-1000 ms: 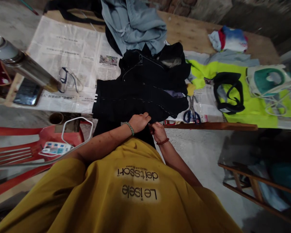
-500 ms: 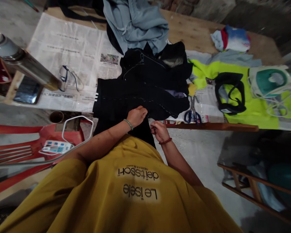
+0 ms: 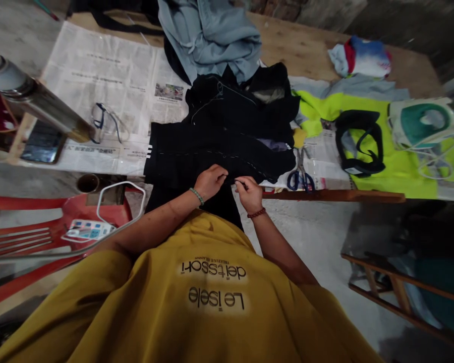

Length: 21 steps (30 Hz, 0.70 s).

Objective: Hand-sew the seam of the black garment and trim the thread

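Note:
A black garment [image 3: 212, 146] with broken lines of white stitching lies spread across the table's near edge. My left hand [image 3: 211, 182] is closed on it at the near edge, thumb and fingers pressed together. Close to its right, my right hand [image 3: 249, 194] is pinched, its fingertips at the garment's edge; whatever is between them is too small to make out. Dark-handled scissors [image 3: 300, 176] lie to the right of the garment.
At left stand a thermos flask [image 3: 41, 98], a phone [image 3: 43, 143] and glasses [image 3: 106, 121] on newspaper [image 3: 98, 65]. Rightward are a yellow-green garment [image 3: 401, 181], a black band [image 3: 359, 146] and an iron [image 3: 423, 121]. A red chair [image 3: 64, 217] holds a power strip [image 3: 89, 229].
My right hand has moved up toward the garment's edge and nearer my left hand. The left hand stays at nearly the same spot on the cloth.

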Each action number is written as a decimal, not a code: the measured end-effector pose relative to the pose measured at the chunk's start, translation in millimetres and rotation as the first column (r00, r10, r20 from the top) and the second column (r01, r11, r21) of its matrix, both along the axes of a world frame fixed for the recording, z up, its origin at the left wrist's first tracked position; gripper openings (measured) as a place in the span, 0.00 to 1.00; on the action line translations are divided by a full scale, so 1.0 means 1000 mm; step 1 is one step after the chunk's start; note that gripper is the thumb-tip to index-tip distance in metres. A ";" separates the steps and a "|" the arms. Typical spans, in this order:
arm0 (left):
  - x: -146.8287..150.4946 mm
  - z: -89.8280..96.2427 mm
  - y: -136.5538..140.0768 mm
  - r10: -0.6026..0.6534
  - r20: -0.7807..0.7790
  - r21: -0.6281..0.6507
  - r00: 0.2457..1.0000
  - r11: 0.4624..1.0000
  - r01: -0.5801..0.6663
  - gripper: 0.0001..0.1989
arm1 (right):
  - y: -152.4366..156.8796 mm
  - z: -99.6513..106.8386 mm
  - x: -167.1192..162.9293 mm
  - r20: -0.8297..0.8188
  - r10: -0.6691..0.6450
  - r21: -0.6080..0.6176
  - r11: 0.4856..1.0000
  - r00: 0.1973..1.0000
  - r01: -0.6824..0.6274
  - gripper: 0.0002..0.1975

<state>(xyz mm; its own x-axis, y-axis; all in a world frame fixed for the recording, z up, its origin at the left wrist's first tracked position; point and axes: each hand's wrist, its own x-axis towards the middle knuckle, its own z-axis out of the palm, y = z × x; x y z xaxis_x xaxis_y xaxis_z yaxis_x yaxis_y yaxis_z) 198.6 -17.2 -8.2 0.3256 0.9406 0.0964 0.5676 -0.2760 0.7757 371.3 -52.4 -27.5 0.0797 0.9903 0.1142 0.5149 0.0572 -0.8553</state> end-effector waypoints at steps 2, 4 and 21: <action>0.000 0.007 -0.006 0.114 0.064 -0.036 0.991 0.993 -0.112 0.08 | 0.003 -0.002 0.002 -0.012 -0.009 -0.001 1.000 1.000 0.009 0.09; 0.003 0.013 -0.013 0.179 0.132 -0.266 0.975 0.954 -0.139 0.06 | 0.003 -0.002 0.004 0.013 0.013 0.031 0.999 1.000 -0.014 0.10; 0.027 0.010 -0.019 0.614 0.314 -0.933 0.724 0.341 0.115 0.05 | -0.014 -0.009 0.002 0.342 0.074 0.247 0.955 0.937 -0.166 0.10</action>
<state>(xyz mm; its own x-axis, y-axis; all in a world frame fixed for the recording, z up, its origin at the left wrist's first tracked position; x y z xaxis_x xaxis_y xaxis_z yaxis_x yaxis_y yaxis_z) 225.3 -36.4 1.6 0.2780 0.5896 -0.7583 -0.1483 0.8063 0.5726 373.6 -66.9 -36.6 -0.1248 0.9186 0.3749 0.7363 0.3390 -0.5856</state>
